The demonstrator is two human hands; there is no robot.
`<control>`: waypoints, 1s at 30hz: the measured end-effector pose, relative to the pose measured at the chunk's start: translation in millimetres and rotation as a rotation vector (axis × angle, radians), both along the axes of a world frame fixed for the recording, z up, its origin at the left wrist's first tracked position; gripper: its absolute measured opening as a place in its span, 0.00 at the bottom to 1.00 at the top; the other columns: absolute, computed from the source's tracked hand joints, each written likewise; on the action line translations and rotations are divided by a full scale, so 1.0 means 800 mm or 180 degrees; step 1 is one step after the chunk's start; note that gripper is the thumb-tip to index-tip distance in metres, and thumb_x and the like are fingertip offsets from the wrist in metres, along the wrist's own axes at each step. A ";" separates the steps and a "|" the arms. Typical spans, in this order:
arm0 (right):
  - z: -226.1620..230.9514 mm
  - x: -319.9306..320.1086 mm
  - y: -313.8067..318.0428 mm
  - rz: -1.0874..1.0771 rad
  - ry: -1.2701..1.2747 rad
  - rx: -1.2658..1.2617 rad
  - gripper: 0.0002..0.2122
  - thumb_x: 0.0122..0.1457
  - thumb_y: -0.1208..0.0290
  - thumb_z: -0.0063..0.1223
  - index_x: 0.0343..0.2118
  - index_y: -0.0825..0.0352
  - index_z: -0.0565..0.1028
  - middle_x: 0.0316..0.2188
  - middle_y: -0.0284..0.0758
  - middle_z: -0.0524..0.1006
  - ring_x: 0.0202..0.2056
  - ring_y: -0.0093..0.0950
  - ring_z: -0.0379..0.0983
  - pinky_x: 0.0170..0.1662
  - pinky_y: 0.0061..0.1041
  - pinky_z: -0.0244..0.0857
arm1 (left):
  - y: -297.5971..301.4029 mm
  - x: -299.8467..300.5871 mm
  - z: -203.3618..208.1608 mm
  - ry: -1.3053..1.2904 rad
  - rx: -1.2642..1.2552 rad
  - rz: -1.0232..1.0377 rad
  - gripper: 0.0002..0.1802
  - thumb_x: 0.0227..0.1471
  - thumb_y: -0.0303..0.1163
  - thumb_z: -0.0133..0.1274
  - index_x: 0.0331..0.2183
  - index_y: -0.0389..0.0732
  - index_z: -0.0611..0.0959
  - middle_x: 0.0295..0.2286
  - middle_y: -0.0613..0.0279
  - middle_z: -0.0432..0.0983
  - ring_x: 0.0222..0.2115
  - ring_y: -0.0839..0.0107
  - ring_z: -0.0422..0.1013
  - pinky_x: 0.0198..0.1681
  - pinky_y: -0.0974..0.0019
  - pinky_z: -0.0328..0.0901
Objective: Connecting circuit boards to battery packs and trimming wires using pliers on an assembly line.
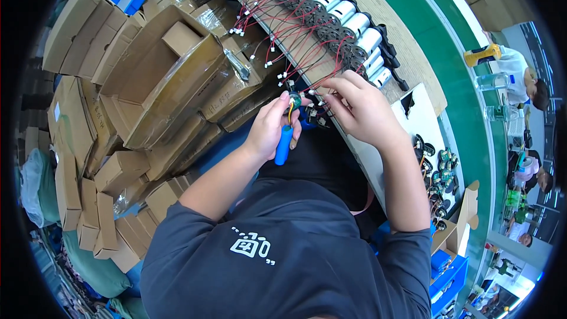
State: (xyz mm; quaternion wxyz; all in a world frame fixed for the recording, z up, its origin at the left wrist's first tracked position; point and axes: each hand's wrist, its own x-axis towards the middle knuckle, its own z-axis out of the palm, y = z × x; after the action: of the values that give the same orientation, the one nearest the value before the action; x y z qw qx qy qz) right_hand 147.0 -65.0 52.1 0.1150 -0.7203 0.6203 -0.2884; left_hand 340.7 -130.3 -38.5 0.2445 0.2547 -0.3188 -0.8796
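Observation:
My left hand [273, 123] grips a small round green circuit board [295, 101] between thumb and fingers. From the board, short yellow and dark wires lead down to a blue cylindrical battery [283, 146], which hangs beside my fingers. To the right, my right hand [358, 104] is pinched at a small white wire connector [312, 91], close to the board; its fingertips partly hide the wires. Beyond both hands stands a row of white cylindrical housings [343, 13] with black ends, their thin red wires [277, 32] trailing over the bench edge and ending in small white plugs.
Several more boards with wires [444, 172] lie on the bench at right. Cardboard boxes [159, 82] are stacked at left. A blue bin [452, 283] with blue batteries stands at lower right. Water bottles [495, 81] and a yellow tool [482, 55] are farther right, with people beyond.

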 end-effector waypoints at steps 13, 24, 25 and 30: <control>-0.026 0.024 0.009 -0.0484 -0.0471 -0.0508 0.05 0.54 0.79 0.59 0.34 0.68 0.78 0.25 0.35 0.71 0.21 0.26 0.69 0.25 0.23 0.63 | -0.006 -0.041 0.028 0.0214 -0.0096 0.0075 0.24 0.68 0.45 0.37 0.50 0.35 0.74 0.31 0.61 0.73 0.20 0.76 0.69 0.20 0.73 0.65; -0.028 0.010 0.023 -0.0512 -0.0456 -0.0779 0.05 0.51 0.78 0.60 0.32 0.67 0.78 0.22 0.34 0.70 0.20 0.31 0.71 0.23 0.28 0.65 | -0.015 -0.043 0.032 -0.0793 -0.1499 -0.0119 0.18 0.67 0.41 0.42 0.44 0.37 0.78 0.22 0.70 0.70 0.20 0.83 0.66 0.22 0.76 0.62; -0.028 0.011 0.024 -0.0497 -0.0330 -0.0788 0.05 0.51 0.78 0.60 0.32 0.67 0.78 0.22 0.34 0.70 0.21 0.31 0.71 0.23 0.29 0.65 | -0.015 -0.044 0.032 -0.0862 -0.1491 -0.0132 0.18 0.66 0.41 0.44 0.43 0.37 0.79 0.21 0.71 0.69 0.20 0.83 0.66 0.22 0.76 0.62; -0.032 0.009 0.025 -0.0430 0.0060 -0.0863 0.06 0.49 0.78 0.59 0.31 0.66 0.78 0.22 0.34 0.70 0.21 0.33 0.71 0.23 0.31 0.65 | -0.012 -0.033 0.030 -0.0707 -0.1623 -0.0280 0.18 0.66 0.40 0.46 0.45 0.35 0.79 0.22 0.69 0.69 0.19 0.83 0.66 0.21 0.76 0.62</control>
State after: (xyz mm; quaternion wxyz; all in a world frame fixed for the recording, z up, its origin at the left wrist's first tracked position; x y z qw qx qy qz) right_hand 153.9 -44.8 26.2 -0.0087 -0.6886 0.6237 -0.3698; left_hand 314.2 -139.7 -14.8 0.2259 0.2657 -0.5653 -0.7475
